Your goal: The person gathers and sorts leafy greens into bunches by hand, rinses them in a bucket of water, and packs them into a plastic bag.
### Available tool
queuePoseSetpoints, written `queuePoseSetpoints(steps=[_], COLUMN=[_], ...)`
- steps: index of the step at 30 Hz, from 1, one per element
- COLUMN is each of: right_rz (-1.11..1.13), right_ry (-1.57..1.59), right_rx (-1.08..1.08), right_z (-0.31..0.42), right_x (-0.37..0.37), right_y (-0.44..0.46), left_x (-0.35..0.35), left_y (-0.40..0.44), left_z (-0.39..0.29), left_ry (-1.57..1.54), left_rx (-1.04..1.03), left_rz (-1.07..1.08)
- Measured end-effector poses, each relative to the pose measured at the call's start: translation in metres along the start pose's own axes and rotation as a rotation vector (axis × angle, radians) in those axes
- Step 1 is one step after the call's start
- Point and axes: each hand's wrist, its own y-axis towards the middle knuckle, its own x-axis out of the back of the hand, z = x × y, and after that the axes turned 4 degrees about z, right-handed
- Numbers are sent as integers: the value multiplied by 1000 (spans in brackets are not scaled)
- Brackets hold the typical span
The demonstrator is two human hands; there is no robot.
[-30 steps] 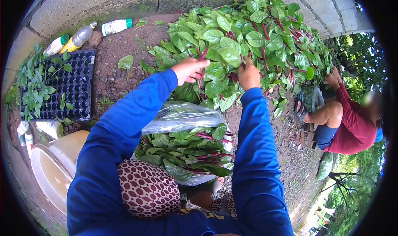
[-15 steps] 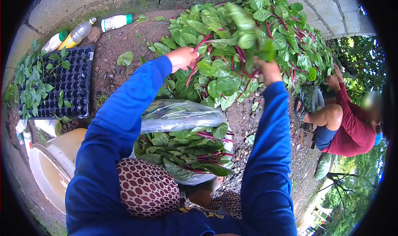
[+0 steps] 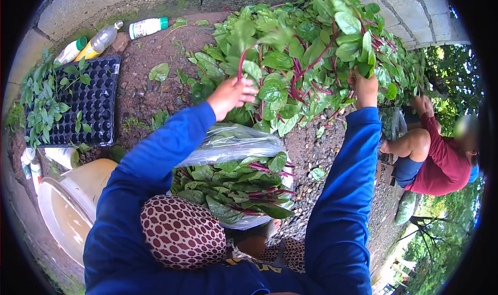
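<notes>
- Where the block wall (image 3: 171, 7) borders the soil (image 3: 150, 51), a broad heap of leafy stems (image 3: 280, 60) lies on the ground; leaves glossy green and oval, stems magenta, some leaves blurred.
- Right hand (image 3: 366, 92): fingers closed, pinching a leafy sprig (image 3: 366, 56) over the heap's near edge.
- Left hand (image 3: 232, 95): fingers parted, beside a curved magenta stem (image 3: 241, 64); whether that stem is gripped cannot be told.
- Near side of the heap: a clear plastic bag (image 3: 236, 145), with more leafy stems (image 3: 233, 188) laid roughly crosswise within its opening.
- Edges and room: the wall bounds the far side; bare soil opens between the heap and a black seedling tray (image 3: 93, 106); pebbly ground (image 3: 306, 183) separates the bag from the right sleeve (image 3: 342, 191).
- Periphery: three bottles (image 3: 148, 28) near the wall, a pale tub (image 3: 78, 201) beyond the left sleeve (image 3: 155, 144), and another person (image 3: 443, 163) seated low at the heap's right end.
</notes>
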Motion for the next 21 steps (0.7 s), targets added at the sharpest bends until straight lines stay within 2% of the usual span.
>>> queuePoseSetpoints(steps=[2,5,7,8,10,13,14,16,20,21], right_rz=[7,107,163,164,69,168,132,166,172,175], right_ry=[-58,54,-154,-449,-694,-131,-134,53,111,96], right_rx=[-4,-129,-187,-186,-25,-104,-63,-97,-25,-25], right_z=[-1,-7,-30,-56,-75,-72,-67,-38,14,27], right_x=[-6,-52,-79,-94,-117,-116,-110,-92,-70,-73], right_y=[-3,-14,-10,2,2,7,12,7,-20,-36], left_x=[-9,-13,-16,-17,-29,-39,-40,-38,-40,-38], left_y=[-5,7,16,21,24,35,38,42,27,20], left_z=[19,27,29,30,23,21,21,22,13,13], left_ry=[5,94,85,82,52,66,63,23,-143,-157], left_rx=[52,129,173,171,191,218,218,236,182,164], left_rz=[-36,-56,-53,-22,-58,-44,-50,-43,-97,-35])
